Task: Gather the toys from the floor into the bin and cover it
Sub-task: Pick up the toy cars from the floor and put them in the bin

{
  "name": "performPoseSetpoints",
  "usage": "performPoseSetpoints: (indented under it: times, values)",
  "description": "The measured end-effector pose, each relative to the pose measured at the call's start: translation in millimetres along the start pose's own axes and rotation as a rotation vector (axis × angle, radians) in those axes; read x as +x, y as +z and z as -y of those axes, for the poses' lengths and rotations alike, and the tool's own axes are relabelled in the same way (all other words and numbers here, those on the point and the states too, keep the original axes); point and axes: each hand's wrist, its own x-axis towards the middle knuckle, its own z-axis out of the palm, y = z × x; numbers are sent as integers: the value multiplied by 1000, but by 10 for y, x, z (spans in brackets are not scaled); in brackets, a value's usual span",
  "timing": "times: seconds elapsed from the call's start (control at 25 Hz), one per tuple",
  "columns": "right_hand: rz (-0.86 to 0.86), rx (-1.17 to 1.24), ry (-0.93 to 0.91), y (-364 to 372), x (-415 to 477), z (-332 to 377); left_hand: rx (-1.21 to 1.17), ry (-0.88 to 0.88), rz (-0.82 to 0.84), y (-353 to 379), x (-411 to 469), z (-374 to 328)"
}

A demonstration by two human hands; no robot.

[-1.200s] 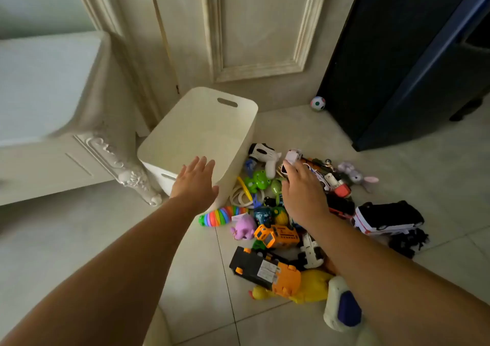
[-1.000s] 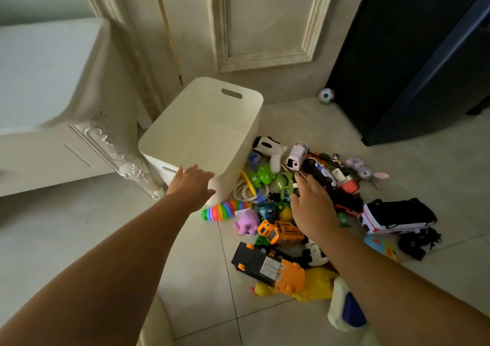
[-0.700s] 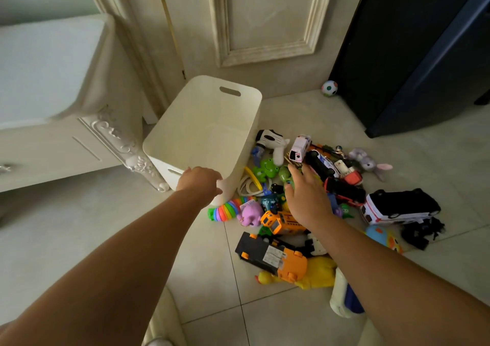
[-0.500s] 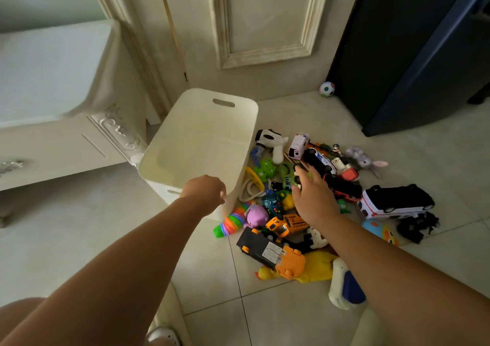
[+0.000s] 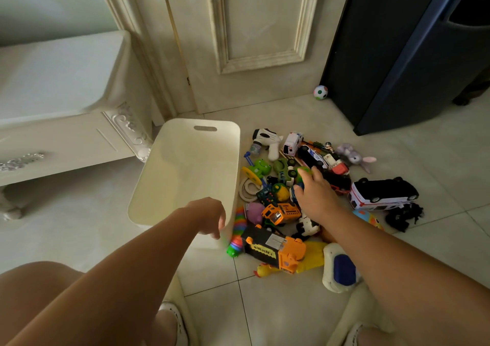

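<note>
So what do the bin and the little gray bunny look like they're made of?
The bin looks like smooth cream plastic: thin molded walls, rounded corners, a cut-out handle slot. The bunny seems to be plush fabric, going by its fuzzy outline and floppy pink-lined ear.

Nothing here can be read with confidence. The black-and-orange toy truck [image 5: 273, 250], at about five o'clock from the white bin [image 5: 185, 176], carries a pale sticker and a yellow strip with dark marks on its side, but the characters are too small and blurred to make out. The white toy ambulance [image 5: 292, 144] at one o'clock in the pile shows only unclear markings.
</note>
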Motion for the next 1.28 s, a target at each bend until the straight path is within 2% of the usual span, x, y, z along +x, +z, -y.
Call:
performPoseSetpoints:
  times: [0.08, 0.2, 0.28, 0.32, 0.36, 0.48, 0.56, 0.76, 0.84, 0.92, 1.0, 1.12, 1.28]
  values:
    - [13, -18, -5, 15, -22, -7, 15, 21, 60, 43, -73, -104]
    - [49, -16, 0, 62, -31, -54, 63, 27, 274, 65, -127, -264]
    - [75, 17, 28, 87, -21, -127, -34, -22, 406, -73, -111, -370]
    - [82, 36, 53, 94, -12, -185, -90, -39, 411, -184, -72, -436]
    - [85, 57, 79, 94, -4, -249, -120, -37, 358, -312, -13, -513]
    - [61, 120, 177, 93, 55, -547, -59, 102, -15, -632, 309, -878]
    - [1, 193, 278, 90, 114, -813, -127, 208, -129, -670, 566, -1195]
    - [-214, 563, 740, 69, 422, -1632, -334, 335, -92, -459, 1181, -1809]
    - [-242, 709, 969, 157, 582, -1939, -398, 329, -103, -379, 1403, -1942]
    - [-272, 839, 1119, 287, 749, -2133, -427, 309, -86, -308, 1601, -2032]
    - [-319, 896, 1191, 383, 912, -2197, -432, 315, -69, -227, 1735, -2061]
    - [-353, 821, 1238, 387, 1182, -2187, -444, 312, -41, -127, 1899, -2075]
    - [-284, 682, 1214, 418, 1417, -2169, -446, 309, -32, -36, 2030, -2101]
